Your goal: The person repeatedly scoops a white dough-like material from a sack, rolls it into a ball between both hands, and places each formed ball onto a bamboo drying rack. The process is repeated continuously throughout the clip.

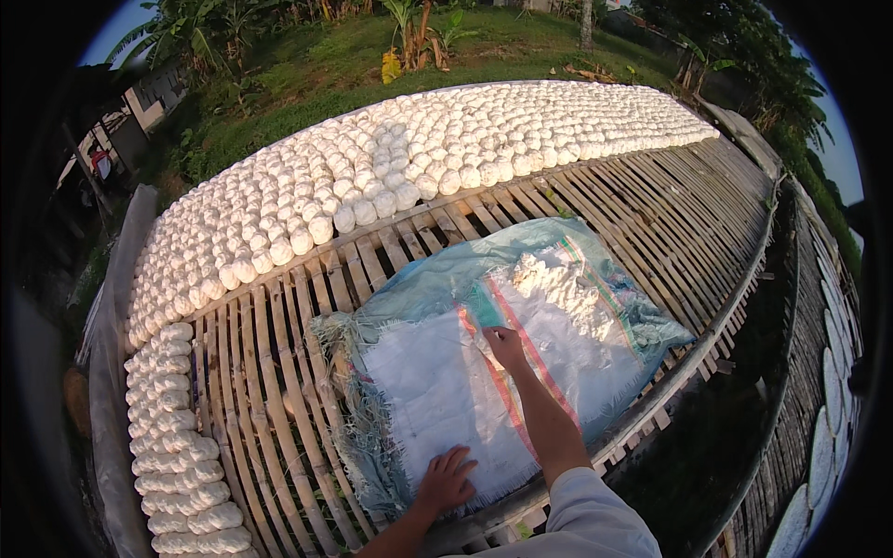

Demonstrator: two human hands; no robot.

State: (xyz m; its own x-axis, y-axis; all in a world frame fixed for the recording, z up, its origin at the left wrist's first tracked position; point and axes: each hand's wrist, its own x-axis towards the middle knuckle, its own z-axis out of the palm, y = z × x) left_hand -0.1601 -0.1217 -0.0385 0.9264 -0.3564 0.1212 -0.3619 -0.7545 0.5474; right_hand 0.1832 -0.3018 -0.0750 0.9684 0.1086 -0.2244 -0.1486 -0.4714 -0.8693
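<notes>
A white woven sack (423,372) with red, yellow and green stripes is spread over a blue-green mesh net (446,270) on a bamboo slat rack. My right hand (504,348) is closed over the striped middle of the sack; a bit of white shows at its fingers, too small to name. On the sack's near edge rests my left hand (447,481), its fingers spread and nothing in them. Crumbly white lumps (569,290) are heaped on the sack's far right part, beyond my right hand.
Rows of white rounded lumps (307,186) cover the rack's far side, and stacked ones (172,446) line its left. The bamboo slats (642,200) have gaps between them. A second rack with flat pale discs (823,446) stands at right. Grass and banana plants lie beyond.
</notes>
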